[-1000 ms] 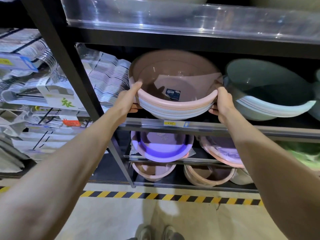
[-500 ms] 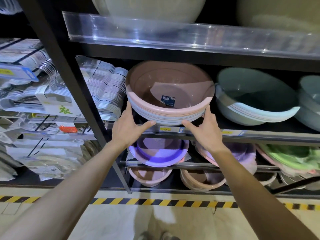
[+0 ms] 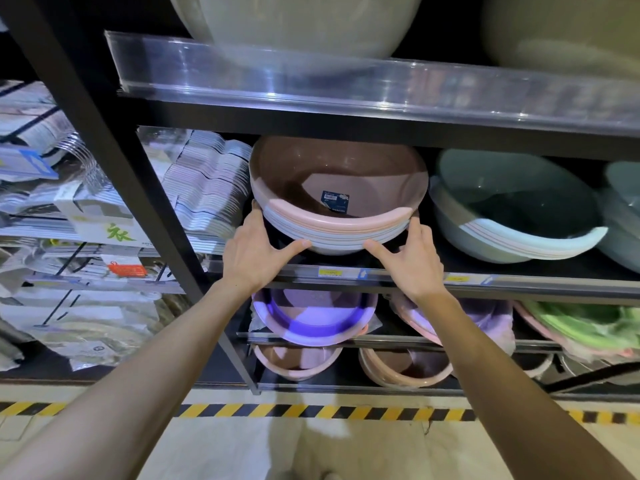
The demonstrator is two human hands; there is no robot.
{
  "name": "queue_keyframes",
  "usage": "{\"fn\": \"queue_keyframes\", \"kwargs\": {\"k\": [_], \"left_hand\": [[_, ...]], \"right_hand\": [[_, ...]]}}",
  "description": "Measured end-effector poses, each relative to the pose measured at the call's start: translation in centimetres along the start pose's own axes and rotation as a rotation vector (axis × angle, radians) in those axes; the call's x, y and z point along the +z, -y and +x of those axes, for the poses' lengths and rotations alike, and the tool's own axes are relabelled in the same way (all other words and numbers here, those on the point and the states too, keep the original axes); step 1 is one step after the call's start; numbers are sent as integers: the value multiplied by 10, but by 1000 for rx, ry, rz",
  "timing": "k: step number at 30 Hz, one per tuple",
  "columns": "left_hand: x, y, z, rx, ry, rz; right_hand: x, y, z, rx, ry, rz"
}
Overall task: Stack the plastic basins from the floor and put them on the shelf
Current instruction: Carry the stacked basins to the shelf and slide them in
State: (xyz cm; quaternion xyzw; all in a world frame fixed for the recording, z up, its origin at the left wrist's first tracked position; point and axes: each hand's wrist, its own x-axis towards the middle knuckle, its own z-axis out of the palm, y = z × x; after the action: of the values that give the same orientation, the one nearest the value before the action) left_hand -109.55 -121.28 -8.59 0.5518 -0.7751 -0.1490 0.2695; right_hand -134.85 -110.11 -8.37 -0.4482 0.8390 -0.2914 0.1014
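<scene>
We press our left hand (image 3: 258, 249) and right hand (image 3: 414, 259), fingers spread wide, against the near sides of the pink stack of basins (image 3: 337, 199), which sits tilted toward us on the shelf (image 3: 519, 280), left of the green basins (image 3: 512, 206).

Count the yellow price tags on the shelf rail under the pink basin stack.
2: one yellow price tag sits between the hands on the rail, the other lies to its right, beside the right wrist. More may be hidden by the arms.
</scene>
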Motion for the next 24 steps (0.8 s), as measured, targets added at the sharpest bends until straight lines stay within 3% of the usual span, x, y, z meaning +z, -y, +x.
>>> {"fn": "queue_keyframes", "kwargs": {"k": [24], "left_hand": [[-7, -8, 14, -25, 24, 94]], "right_hand": [[-1, 5, 11, 32, 44, -39]]}}
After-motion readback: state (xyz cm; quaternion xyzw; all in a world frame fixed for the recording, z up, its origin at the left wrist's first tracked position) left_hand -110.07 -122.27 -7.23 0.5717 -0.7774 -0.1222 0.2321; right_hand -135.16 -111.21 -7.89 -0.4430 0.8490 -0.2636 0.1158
